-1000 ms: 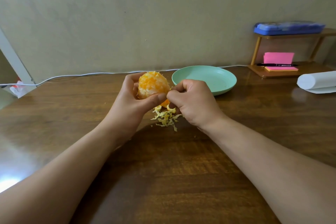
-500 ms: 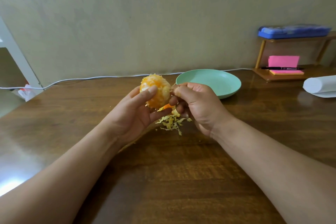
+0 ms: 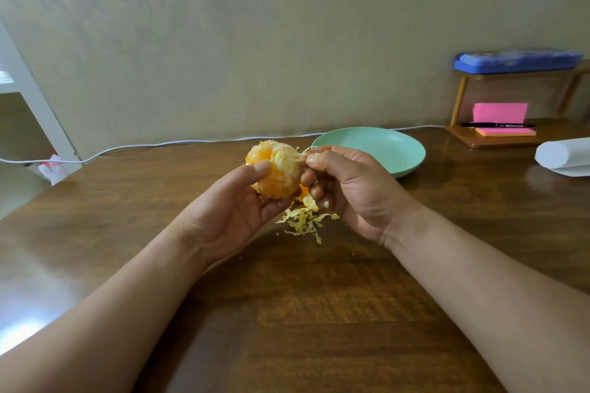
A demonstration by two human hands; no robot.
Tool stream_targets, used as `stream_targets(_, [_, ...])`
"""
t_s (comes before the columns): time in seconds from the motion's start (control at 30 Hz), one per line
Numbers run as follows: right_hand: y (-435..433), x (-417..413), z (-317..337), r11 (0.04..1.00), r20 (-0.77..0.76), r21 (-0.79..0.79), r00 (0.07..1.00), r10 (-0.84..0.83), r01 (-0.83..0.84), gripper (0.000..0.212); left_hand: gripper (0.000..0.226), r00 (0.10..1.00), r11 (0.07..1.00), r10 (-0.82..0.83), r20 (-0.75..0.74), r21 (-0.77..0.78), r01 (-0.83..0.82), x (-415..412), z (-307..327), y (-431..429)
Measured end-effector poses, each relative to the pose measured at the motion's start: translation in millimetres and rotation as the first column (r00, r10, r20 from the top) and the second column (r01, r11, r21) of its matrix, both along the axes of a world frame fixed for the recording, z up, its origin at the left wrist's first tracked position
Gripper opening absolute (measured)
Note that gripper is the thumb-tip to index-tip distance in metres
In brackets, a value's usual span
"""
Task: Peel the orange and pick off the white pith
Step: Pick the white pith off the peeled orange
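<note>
A peeled orange [image 3: 275, 173] with pale pith on its top sits in my left hand [image 3: 234, 212], whose fingers and thumb curl round it above the table. My right hand [image 3: 346, 183] is just to the right of the fruit. Its thumb and forefinger pinch a thin strand of white pith [image 3: 301, 155] that still stretches from the orange. Below the hands, a small heap of pith scraps [image 3: 303, 220] lies on the wooden table [image 3: 287, 313], with a bit of orange peel partly hidden behind my right fingers.
A mint-green plate [image 3: 388, 150] stands behind my right hand. A white cable [image 3: 159, 144] runs along the wall. At the far right are a white paper roll [image 3: 563, 155] and a small wooden shelf [image 3: 510, 137] with pink notes, a pen and a blue case.
My left hand has turned the orange so its pithy top faces me. My right hand has moved from under the fruit to its upper right and pulls a pith strand away.
</note>
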State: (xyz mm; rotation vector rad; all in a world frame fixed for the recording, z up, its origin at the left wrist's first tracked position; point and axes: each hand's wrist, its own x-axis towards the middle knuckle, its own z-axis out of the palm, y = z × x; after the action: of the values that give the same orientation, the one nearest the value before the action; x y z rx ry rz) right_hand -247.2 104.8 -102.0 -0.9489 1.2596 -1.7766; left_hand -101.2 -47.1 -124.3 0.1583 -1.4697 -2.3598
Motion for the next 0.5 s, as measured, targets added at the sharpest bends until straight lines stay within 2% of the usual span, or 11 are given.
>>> stream_targets(0.1, [0,-2,0,1.000,0.046,-0.002,0.999,0.025,-0.025,0.012,0.089,1.000,1.000,0.019,-0.024,0.012,-0.019,0,1,2])
stream_targets(0.23, [-1,-8,0,1.000,0.106,-0.014,0.994,0.012,-0.010,0.013,0.060,0.998,0.997,0.054,-0.032,0.064,-0.052,1,3,1])
stream_targets(0.5, [-4,-16,-4,0.995,0.104,0.041,0.990,-0.093,0.089,0.012,0.061,0.997,0.995,0.054,-0.055,0.088,-0.049,4,4,-4])
